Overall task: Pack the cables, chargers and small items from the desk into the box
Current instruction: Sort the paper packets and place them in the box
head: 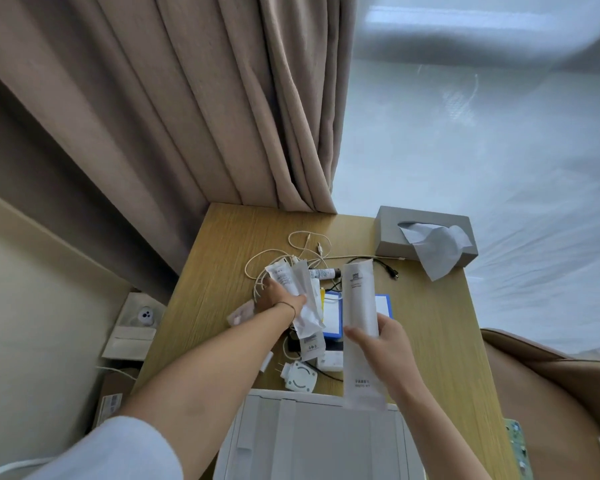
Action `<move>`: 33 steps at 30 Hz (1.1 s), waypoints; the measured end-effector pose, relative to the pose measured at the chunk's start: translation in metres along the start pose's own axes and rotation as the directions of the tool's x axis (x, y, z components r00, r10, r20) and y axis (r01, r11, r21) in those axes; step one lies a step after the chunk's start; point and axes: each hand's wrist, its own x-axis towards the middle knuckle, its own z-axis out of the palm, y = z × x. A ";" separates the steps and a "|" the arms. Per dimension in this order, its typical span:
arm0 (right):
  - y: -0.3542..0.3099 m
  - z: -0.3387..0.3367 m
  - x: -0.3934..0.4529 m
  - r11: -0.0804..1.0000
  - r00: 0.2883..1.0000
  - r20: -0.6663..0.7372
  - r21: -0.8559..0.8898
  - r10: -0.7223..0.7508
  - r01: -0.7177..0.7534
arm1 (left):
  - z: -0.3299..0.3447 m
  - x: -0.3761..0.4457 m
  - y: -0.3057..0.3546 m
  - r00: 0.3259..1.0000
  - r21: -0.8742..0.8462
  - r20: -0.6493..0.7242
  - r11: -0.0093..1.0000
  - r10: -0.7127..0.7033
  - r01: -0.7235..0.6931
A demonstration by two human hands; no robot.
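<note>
Item one: my right hand [383, 344] grips a long white sachet [360, 327] above the desk [440, 341]. Item two: my left hand [278, 296] clutches smaller sachets [297, 289] over the cable pile [291, 254]. Box [312, 441] sits nearest me.

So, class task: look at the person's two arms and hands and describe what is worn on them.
The left arm wears a pale blue sleeve pushed up above the elbow, and a thin dark band circles the wrist of the left hand. The right hand and forearm are bare; no rings or watch show.

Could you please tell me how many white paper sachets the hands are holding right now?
2: a long sachet in the right hand, another sachet in the left hand.
</note>
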 end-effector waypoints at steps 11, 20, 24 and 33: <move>0.003 -0.007 -0.040 0.958 0.997 0.051 0.279 0.053 -0.065 | -0.010 0.014 -0.001 0.999 -0.311 0.043 0.950 -0.001 0.014; 0.017 -0.011 -0.071 0.914 0.995 0.101 0.403 0.007 -0.048 | -0.039 0.001 -0.022 0.845 -0.655 0.534 0.642 0.019 0.399; 0.025 -0.010 -0.083 0.916 0.993 0.118 0.397 0.005 -0.052 | -0.050 -0.020 -0.038 0.765 -0.634 0.637 0.626 0.091 0.454; 0.048 0.007 -0.111 0.967 0.971 0.238 0.248 0.003 -0.064 | -0.071 -0.075 -0.064 0.829 -0.772 0.423 0.625 0.366 0.118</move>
